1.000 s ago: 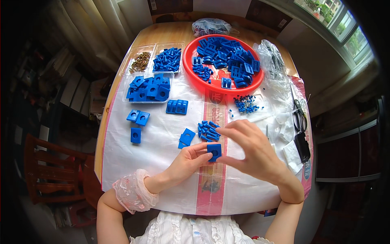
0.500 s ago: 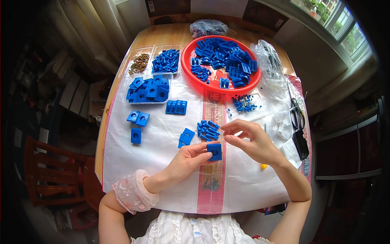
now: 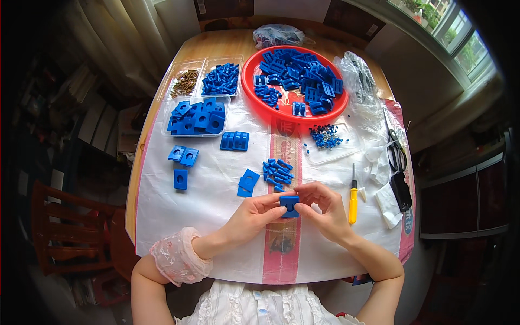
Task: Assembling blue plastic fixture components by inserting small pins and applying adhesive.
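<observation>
A small square blue plastic part [image 3: 289, 203] is held upright between both hands above the cloth. My left hand [image 3: 259, 210] pinches its left edge with thumb and fingers. From the other side, my right hand [image 3: 324, 210] closes thumb and fingertips on its right edge. Just beyond my hands lies a pile of slim blue pegs [image 3: 278, 172]. Two flat blue plates with holes [image 3: 248, 182] overlap to the left of that pile. Whether a smaller piece sits between my right fingers is hidden.
A red basin [image 3: 249, 103] of blue parts stands at the back. Clear trays hold brass screws [image 3: 185, 83], blue pegs [image 3: 221, 79] and square plates [image 3: 198, 117]. To the right lie a yellow-handled screwdriver [image 3: 353, 201], black scissors [image 3: 397, 153] and tiny blue pieces [image 3: 326, 136].
My right hand has come down and left to the blue part and now grips its right side, uncovering the screwdriver. The part has shifted slightly right in my left hand.
</observation>
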### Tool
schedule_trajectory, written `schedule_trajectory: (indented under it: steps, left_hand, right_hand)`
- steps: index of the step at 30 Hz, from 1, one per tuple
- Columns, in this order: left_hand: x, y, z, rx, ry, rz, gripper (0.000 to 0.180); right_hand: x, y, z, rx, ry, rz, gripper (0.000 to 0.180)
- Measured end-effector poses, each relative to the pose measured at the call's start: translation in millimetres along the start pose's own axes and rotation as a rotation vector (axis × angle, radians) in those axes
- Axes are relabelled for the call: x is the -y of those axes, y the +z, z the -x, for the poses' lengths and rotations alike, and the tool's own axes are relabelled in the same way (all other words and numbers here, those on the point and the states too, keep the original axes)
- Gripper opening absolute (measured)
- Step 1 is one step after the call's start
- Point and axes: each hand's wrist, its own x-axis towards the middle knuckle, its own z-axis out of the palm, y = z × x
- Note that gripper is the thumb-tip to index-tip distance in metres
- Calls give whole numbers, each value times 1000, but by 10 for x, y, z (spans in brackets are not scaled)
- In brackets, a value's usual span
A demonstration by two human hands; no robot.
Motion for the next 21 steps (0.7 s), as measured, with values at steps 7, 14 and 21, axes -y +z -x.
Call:
schedule_trajectory:
  steps: [7, 14, 21]
  left_hand:
    - [34, 19, -12, 13, 3, -20, 40]
    - [46, 11, -3, 36, -3, -33, 41]
    - [23, -63, -10, 81, -94, 4, 43]
  right_hand:
    - [-41, 55, 32, -52, 89, -231, 27]
    - [-115, 43, 31, -25, 146, -242, 22]
    - [-129, 19, 29, -21, 208, -261, 19]
